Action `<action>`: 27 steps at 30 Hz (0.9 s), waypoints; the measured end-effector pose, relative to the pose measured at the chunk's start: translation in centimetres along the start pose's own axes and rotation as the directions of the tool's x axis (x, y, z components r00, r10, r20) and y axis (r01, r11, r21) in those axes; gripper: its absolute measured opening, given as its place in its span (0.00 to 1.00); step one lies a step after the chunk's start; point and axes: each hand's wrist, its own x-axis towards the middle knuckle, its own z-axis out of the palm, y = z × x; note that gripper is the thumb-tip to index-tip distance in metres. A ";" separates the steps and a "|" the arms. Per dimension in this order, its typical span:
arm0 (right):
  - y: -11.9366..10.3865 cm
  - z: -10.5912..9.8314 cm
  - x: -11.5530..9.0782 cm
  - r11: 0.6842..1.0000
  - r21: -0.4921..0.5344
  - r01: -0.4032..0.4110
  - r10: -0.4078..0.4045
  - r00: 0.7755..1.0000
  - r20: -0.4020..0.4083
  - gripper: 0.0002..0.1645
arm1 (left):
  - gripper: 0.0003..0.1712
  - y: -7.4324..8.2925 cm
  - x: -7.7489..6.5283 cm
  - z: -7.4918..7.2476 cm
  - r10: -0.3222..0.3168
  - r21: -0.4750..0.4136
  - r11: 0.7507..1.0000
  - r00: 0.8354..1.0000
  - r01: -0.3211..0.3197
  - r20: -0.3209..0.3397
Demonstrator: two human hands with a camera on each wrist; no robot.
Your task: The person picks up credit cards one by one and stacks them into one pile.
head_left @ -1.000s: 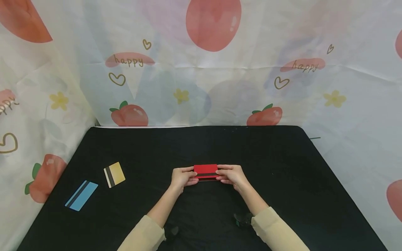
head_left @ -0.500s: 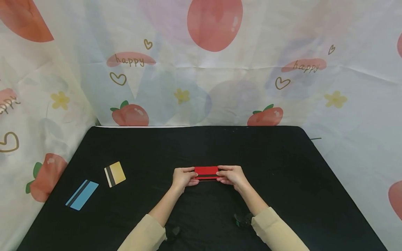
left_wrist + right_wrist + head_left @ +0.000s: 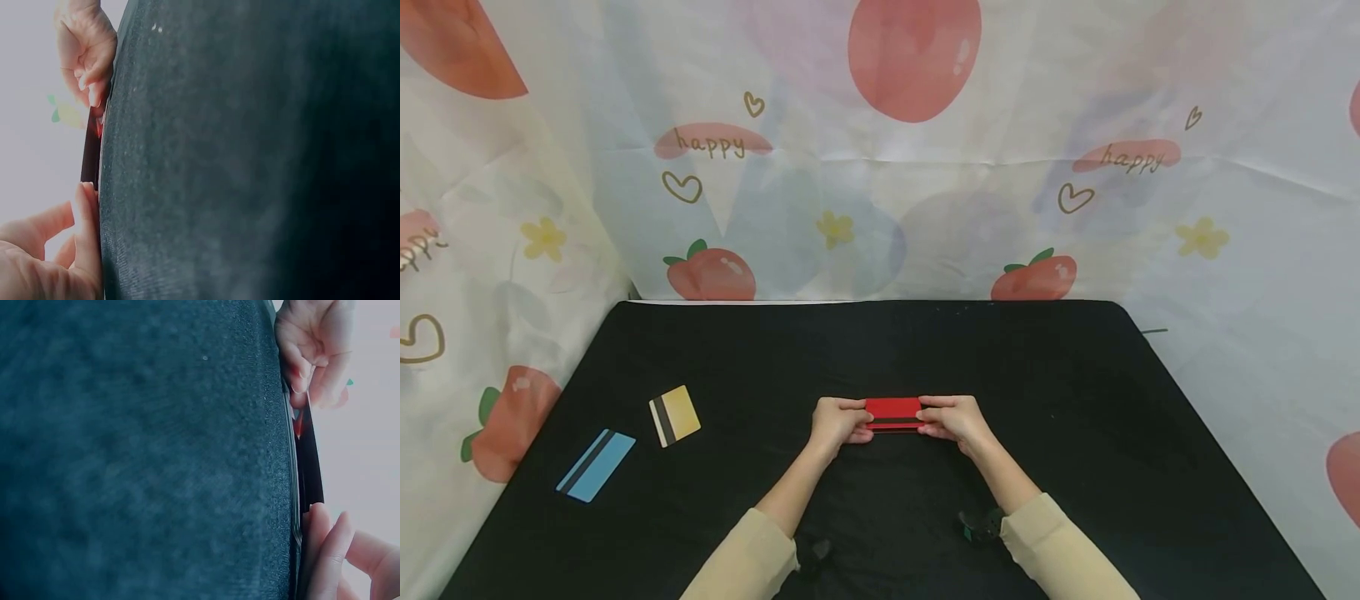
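In the head view, a red card [image 3: 892,407] with a black magnetic stripe lies crosswise at the middle of the black table. My left hand [image 3: 835,424] pinches its left end, thumb on top, and my right hand [image 3: 955,421] pinches the right end the same way. Just below the near edge of the card a thin pale edge shows. Seen edge-on in the left wrist view, the card [image 3: 91,153] is a dark strip close over the cloth. The right wrist view shows thin pale edges under the dark card [image 3: 310,465].
A yellow card [image 3: 679,414] with a dark stripe rests on the left part of the black tabletop [image 3: 1045,350]. Nearer the left edge is a blue striped card [image 3: 597,467]. A printed white curtain [image 3: 880,225] hangs behind the table.
The red card has come slightly toward me and lower between the hands since a second ago. Both hands keep their pinch and have barely moved.
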 end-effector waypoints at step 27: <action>0.1 -0.4 -0.1 0.986 -0.149 0.076 -0.067 0.995 0.068 0.23 | 0.16 -0.1 0.4 -0.2 0.057 0.162 0.985 0.998 -0.057 0.003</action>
